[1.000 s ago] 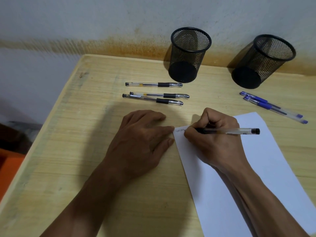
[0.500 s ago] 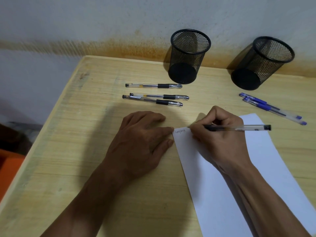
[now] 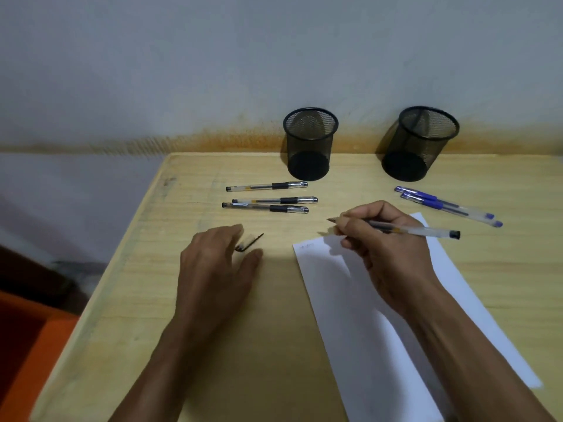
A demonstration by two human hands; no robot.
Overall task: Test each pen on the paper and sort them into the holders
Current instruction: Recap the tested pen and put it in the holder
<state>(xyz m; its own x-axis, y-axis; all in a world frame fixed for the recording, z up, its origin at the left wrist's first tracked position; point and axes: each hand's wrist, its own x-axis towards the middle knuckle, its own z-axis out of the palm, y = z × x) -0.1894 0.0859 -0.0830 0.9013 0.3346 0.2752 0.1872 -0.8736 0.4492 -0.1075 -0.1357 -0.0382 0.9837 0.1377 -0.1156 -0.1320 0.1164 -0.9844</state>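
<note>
I see the right hand (image 3: 393, 251) gripping a clear pen (image 3: 405, 229), tip raised above the paper's (image 3: 350, 300) top left corner. Left hand (image 3: 213, 269) open, flat on surface (image 3: 274, 360), beside a pen cap (image 3: 248, 242). Three black pens (image 3: 268, 201) centre frame, two blue pens (image 3: 447, 206) right, two mesh holders (image 3: 310, 144) behind.

Light wood tabletop (image 3: 213, 360) against grey wall (image 3: 213, 71); rust-orange stain band (image 3: 213, 140) along wall base. Orange object (image 3: 27, 345) lower left.
</note>
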